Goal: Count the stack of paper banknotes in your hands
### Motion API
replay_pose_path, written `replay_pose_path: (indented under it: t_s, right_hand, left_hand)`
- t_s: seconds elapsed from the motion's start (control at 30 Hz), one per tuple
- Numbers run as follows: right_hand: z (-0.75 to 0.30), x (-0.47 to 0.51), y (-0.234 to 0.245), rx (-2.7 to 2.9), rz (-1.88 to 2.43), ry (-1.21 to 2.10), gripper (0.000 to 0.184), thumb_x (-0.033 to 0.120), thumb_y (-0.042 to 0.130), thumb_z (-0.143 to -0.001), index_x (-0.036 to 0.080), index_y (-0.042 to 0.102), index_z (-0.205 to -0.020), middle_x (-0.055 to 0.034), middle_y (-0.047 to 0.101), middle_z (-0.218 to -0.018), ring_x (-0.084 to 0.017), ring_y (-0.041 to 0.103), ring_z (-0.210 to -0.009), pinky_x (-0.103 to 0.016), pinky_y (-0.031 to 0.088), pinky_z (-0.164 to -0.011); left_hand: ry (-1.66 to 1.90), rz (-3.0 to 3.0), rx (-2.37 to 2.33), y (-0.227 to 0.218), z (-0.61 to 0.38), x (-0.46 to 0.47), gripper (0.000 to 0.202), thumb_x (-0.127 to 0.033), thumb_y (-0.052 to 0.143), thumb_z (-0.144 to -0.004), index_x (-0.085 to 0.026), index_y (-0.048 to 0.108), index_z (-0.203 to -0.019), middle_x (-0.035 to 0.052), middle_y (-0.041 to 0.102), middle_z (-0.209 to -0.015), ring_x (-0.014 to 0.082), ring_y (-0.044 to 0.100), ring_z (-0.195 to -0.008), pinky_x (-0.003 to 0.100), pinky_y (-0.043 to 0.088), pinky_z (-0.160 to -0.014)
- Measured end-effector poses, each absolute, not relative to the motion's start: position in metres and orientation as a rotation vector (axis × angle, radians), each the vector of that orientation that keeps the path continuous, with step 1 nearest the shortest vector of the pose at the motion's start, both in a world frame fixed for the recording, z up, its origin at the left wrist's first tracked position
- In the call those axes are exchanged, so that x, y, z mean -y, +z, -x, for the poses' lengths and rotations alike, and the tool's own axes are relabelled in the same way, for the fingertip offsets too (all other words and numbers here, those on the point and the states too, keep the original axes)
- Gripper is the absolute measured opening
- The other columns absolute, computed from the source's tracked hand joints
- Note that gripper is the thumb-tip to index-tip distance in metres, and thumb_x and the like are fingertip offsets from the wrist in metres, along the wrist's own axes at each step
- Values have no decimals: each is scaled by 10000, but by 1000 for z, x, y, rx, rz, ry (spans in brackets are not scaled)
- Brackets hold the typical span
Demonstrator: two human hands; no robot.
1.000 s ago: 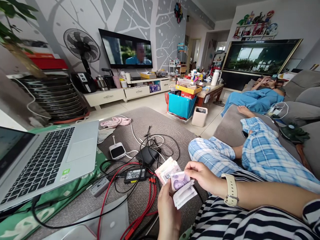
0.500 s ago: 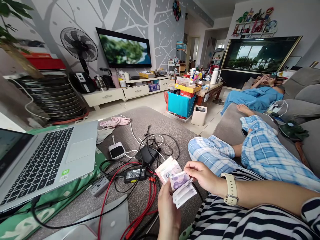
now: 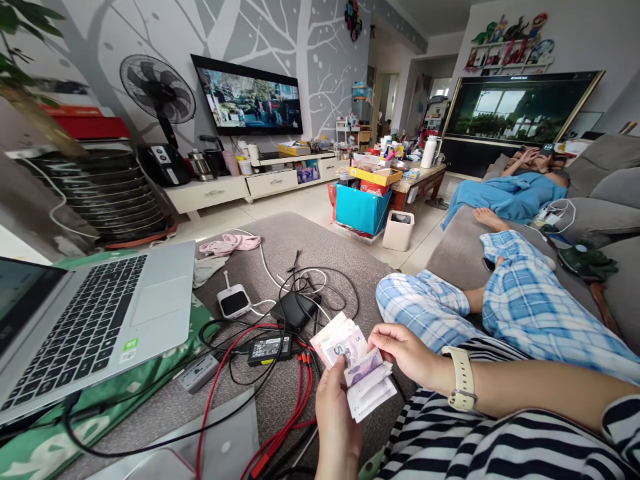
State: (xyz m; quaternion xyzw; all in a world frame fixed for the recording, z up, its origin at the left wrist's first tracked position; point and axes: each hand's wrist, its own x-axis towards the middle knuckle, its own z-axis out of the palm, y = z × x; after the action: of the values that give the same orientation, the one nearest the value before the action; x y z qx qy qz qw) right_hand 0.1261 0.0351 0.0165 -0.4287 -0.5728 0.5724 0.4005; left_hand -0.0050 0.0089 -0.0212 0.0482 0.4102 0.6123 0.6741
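Note:
A bundle of purple banknotes [image 3: 361, 365] marked with a 5 is in front of me, with paler notes showing behind at its upper left. My left hand [image 3: 338, 407] is closed round the lower left of the bundle, its thumb pressed on the front note. Several notes curl over toward me and hang at the bottom. At the upper right edge, my right hand [image 3: 407, 350] pinches a note with curled fingers; the exact grip of its fingertips is partly hidden. A cream watch strap [image 3: 461, 380] circles the right wrist.
On the grey sofa lie an open laptop [image 3: 125, 313], a black power adapter [image 3: 270, 348], tangled black and red cables [image 3: 300, 387] and a small white device [image 3: 234, 302]. My crossed legs in plaid trousers [image 3: 430, 300] are at the right. Another person under a blue blanket [image 3: 510, 197] lies farther back.
The front note has been folded back upward, so more of its face and its 5 show. The loose lower notes have shifted slightly down and right. Both hands stay nearly in place.

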Motion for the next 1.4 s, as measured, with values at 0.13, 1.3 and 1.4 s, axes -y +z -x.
replay_pose_path:
  t_s: [0.13, 1.3, 1.4]
  right_hand:
    - [-127, -35, 16, 1468, 1063, 1458, 372, 499, 531, -848, 149, 562, -723, -7, 583, -589, -93, 407, -505, -244, 287, -514]
    - [-128, -42, 10, 1425, 1241, 1345, 281, 394, 627, -764, 161, 534, -639, 27, 486, -610, -113, 418, -597, -256, 308, -582]
    - [-128, -40, 14, 1442, 1197, 1357, 271, 399, 630, -765, 159, 548, -668, 27, 490, -626, -113, 421, -609, -254, 317, -592]
  left_hand:
    - [1377, -101, -950, -19, 5, -9, 314, -202, 672, -686, -93, 664, -980, 130, 715, -904, 259, 688, -833, 329, 537, -717]
    - [1380, -65, -881, -24, 4, -11, 364, -212, 626, -746, -86, 634, -1088, 146, 709, -929, 260, 684, -868, 349, 541, -753]
    - [1379, -45, -854, -24, 4, -11, 352, -225, 598, -780, -80, 632, -1099, 151, 703, -979, 254, 679, -894, 343, 533, -776]
